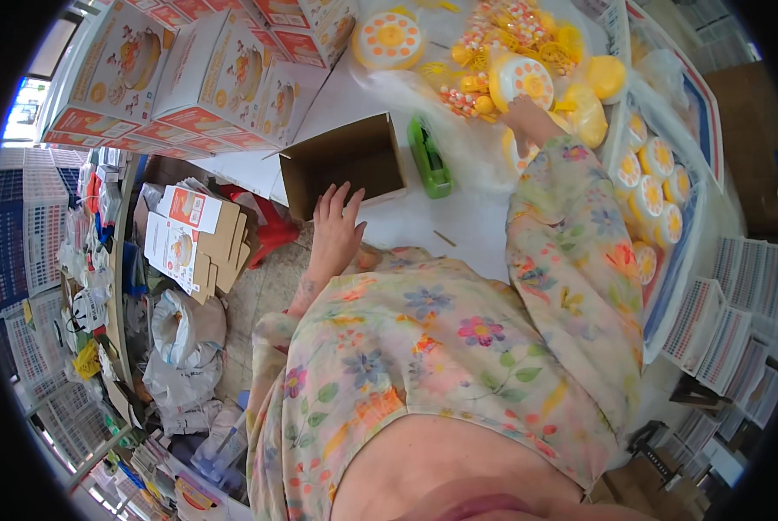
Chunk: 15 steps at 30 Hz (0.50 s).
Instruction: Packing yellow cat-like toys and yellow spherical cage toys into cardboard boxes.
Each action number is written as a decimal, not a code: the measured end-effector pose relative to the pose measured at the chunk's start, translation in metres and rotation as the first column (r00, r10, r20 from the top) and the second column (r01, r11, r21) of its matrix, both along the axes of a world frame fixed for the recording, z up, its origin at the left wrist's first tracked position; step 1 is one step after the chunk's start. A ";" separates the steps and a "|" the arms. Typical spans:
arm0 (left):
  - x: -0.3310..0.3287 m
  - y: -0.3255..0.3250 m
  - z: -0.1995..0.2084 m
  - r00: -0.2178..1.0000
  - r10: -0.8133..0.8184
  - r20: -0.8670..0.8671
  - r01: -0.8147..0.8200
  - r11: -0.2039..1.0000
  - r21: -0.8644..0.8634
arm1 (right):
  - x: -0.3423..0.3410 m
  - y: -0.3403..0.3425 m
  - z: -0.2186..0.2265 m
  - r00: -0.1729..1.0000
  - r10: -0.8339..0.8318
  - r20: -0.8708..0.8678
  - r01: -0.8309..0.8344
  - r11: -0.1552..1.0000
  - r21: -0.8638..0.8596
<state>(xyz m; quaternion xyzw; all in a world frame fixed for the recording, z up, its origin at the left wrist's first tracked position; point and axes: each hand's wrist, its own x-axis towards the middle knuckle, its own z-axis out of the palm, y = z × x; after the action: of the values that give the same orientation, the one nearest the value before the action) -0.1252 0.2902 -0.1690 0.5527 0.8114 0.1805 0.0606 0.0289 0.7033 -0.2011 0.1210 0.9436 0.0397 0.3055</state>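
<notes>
An open cardboard box (341, 165) with a brown inside stands near the table's front edge. My left hand (337, 221) rests against its near side, fingers stretched out and apart, gripping nothing. My right hand (532, 122) reaches across the table to a round yellow and white piece (524, 80) with orange dots. Its fingers are bent over that piece's near rim, though the fingertips are partly hidden. Behind it is a heap of pink, orange and yellow beaded parts (502, 35). A similar round piece (389, 39) lies farther left.
A green tape dispenser (430, 158) stands right of the box. Printed cartons (206, 78) are stacked at the far left. Flattened cartons (196, 239) sit below the table's left side, by a red stool (271, 230). A plastic-lined crate (684, 252) at right holds several yellow round pieces.
</notes>
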 end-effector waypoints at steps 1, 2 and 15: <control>-0.002 0.000 -0.003 1.000 0.016 -0.007 -0.016 1.000 -0.013 | 0.004 -0.001 0.002 0.999 -0.053 -0.005 0.053 0.998 -0.017; -0.003 -0.001 -0.007 0.999 0.038 -0.014 -0.038 0.999 -0.029 | 0.008 -0.002 0.007 0.999 -0.044 -0.003 0.044 0.999 -0.018; -0.007 -0.007 -0.037 1.000 -0.013 0.006 0.013 0.998 -0.059 | 0.112 -0.048 0.075 0.730 -0.680 0.070 0.554 0.528 -0.644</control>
<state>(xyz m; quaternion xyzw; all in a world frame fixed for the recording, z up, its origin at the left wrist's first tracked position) -0.1321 0.2831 -0.2063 0.5553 0.8127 0.1574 0.0803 0.1405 0.6555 -0.1265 0.3425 0.8192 -0.3985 0.2298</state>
